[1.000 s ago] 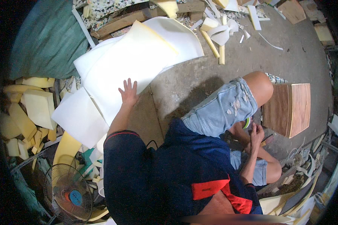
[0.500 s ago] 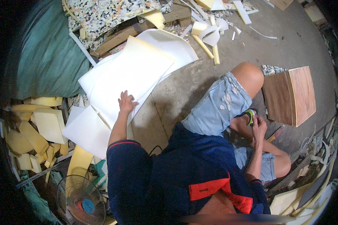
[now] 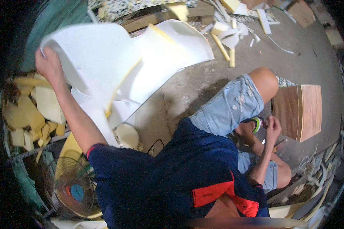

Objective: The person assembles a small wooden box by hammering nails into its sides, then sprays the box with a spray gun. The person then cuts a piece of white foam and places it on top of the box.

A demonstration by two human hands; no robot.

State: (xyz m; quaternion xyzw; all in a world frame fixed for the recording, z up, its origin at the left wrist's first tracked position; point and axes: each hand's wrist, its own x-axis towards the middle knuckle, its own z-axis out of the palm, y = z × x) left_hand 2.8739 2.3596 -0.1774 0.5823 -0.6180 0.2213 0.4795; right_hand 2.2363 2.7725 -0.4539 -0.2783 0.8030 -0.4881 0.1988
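Left hand grips one sheet; right hand curled, hold unclear. One fan, one box; scraps edge the grey floor.

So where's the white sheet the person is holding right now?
In the head view, the white sheet is at upper left, its left edge raised in the left hand, between the green cloth and the concrete floor.

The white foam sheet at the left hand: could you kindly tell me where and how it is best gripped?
Probably grip the white foam sheet by its raised left edge, coming from the left and pinching its two faces. That edge is thin and curls up at the left hand, while the sheet bends beyond it.
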